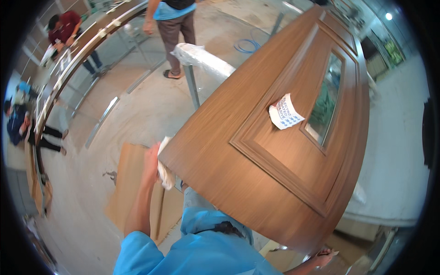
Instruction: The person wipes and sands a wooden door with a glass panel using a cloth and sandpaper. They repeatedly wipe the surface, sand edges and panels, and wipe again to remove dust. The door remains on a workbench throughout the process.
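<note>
Best to press cloth (pixel 165 170), clutched in left grip (pixel 151 159), evenly along door (pixel 206 158); cannot tell right grip's (pixel 323 258) state.

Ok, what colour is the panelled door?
The panelled door is wood-grain brown, seen best in the head view.

1. Curled white printed paper sheet (pixel 285 113) lies on the brown panelled wooden door (pixel 201 146), left of its narrow glass pane (pixel 326 103)
2. Crumpled white cloth-like bundle (pixel 166 174) between bare left hand (pixel 152 156) and the door's near left corner
3. Flat brown cardboard sheet (pixel 130 183) on the grey floor (pixel 85 178), left of the door
</note>
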`<state>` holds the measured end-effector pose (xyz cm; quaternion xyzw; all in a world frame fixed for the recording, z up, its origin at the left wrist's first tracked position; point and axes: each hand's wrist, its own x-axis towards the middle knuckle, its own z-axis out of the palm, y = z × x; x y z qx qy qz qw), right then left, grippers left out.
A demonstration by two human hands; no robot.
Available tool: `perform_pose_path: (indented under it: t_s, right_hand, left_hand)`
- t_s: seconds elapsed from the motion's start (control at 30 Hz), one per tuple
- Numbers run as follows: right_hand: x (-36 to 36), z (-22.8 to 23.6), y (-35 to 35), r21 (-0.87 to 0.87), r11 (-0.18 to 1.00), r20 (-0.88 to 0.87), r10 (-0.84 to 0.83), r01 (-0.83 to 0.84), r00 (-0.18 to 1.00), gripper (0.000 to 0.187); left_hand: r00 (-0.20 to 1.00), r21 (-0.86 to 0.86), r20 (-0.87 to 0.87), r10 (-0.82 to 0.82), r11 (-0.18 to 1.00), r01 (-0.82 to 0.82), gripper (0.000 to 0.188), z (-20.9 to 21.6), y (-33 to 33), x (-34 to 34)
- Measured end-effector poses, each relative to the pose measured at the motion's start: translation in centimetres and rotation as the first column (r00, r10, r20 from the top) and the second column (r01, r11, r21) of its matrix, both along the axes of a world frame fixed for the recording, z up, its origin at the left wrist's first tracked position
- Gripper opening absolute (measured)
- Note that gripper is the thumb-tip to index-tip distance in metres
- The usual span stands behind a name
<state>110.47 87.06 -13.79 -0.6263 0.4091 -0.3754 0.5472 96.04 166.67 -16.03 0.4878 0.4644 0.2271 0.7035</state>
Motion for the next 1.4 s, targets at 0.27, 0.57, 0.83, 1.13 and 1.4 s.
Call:
perform_pose_path:
  t_s: [0.27,0.57,0.83,1.13,1.4]
  right_hand:
    - [-7.8,3.9,15.4,-0.133,0.938,0.163,-0.299,0.321,0.94,0.017]
    - [-11.5,5.2,28.7,-0.306,0.948,0.004,-0.086,0.083,0.996,0.021]
    - [-11.0,6.6,35.1,-0.315,0.944,-0.019,-0.112,0.1,0.994,0.023]
    - [-12.8,3.4,38.7,-0.331,0.939,-0.04,-0.112,0.093,0.993,0.023]
    - [-11.2,3.2,41.3,-0.431,0.902,-0.002,-0.039,0.034,0.999,0.023]
  left_hand:
    - [0.671,-0.05,0.056,-0.739,0.669,0.741,0.04,4.1,6.6,-1.1]
    - [0.229,-0.252,-0.032,-0.973,0.23,0.94,0.038,7.5,11.2,3.6]
    - [0.179,-0.053,-0.245,-0.953,0.198,0.979,0.04,7.8,12.0,5.8]
    - [0.444,0.687,-0.197,-0.874,0.199,0.698,0.054,12.8,5.6,10.2]
    - [0.004,0.654,-0.754,-0.657,-0.75,0.105,0.058,12.5,-9.0,9.4]
